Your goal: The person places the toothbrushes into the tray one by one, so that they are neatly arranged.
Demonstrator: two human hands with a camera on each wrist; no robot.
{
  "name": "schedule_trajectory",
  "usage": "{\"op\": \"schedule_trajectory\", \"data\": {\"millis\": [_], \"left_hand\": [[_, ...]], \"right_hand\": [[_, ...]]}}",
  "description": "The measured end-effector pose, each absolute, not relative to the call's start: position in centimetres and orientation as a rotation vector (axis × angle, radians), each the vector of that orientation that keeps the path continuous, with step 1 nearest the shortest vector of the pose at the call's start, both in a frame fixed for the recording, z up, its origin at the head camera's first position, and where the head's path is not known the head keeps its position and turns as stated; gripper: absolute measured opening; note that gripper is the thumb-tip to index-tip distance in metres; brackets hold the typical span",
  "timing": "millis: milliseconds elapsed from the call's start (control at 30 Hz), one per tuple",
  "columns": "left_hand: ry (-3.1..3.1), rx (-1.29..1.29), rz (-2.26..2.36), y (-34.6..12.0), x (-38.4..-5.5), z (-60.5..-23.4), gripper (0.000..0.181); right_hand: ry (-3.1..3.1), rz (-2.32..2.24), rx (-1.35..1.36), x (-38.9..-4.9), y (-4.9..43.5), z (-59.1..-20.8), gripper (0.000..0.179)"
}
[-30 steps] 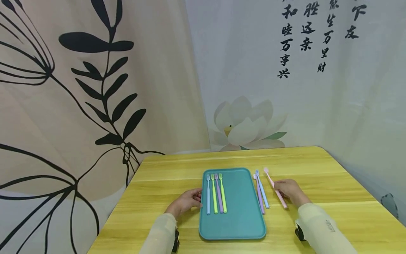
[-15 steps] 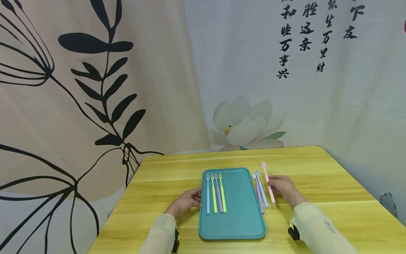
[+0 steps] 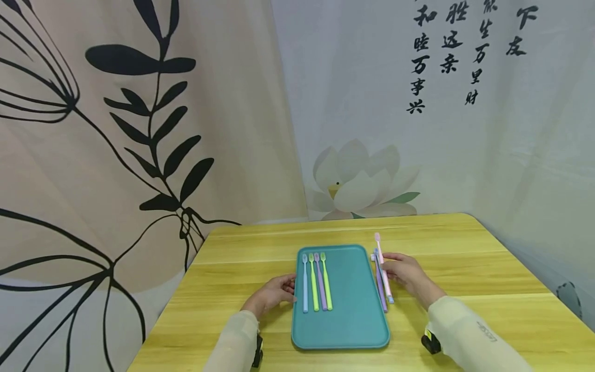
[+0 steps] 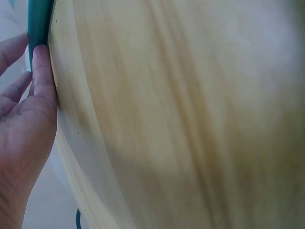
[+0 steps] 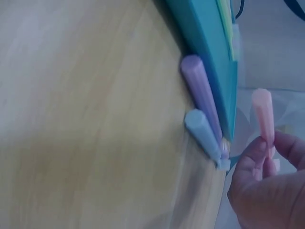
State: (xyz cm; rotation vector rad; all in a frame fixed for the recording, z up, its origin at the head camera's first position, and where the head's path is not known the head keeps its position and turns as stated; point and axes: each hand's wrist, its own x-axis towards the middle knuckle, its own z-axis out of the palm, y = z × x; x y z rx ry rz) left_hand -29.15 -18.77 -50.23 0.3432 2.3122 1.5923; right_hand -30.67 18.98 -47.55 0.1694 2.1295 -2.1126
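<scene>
In the head view my right hand (image 3: 403,269) pinches a pink toothbrush (image 3: 384,274) between thumb and fingers. It is raised off the table, above the blue toothbrush, which it mostly covers. The right wrist view shows the pink handle (image 5: 263,112) at the fingertips, with the purple toothbrush (image 5: 202,86) and blue toothbrush (image 5: 202,131) on the table along the tray's right side. My left hand (image 3: 274,295) holds the left edge of the teal tray (image 3: 341,330), fingertips at its rim (image 4: 40,21). A blue toothbrush (image 3: 304,284), two yellow-green ones and a purple one (image 3: 321,281) lie side by side in the tray.
The wooden table (image 3: 241,248) bears the tray near its middle. Behind the table hangs a printed cloth (image 3: 241,129) with plants, a lotus and black characters. Dark wrist devices (image 3: 431,342) sit at both sleeves.
My right hand has carried the pink toothbrush leftward, from the table's right part to above the blue toothbrush. The left hand and the tray keep their places.
</scene>
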Motion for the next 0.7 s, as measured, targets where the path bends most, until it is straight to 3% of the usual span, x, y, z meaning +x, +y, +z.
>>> {"op": "schedule_trajectory", "data": {"millis": [700], "left_hand": [[2.321, 0.351, 1.574, -18.8, -29.2, -50.3, 0.071]], "right_hand": [[2.1, -2.109, 0.146, -30.4, 16.1, -47.8, 0.051]]}}
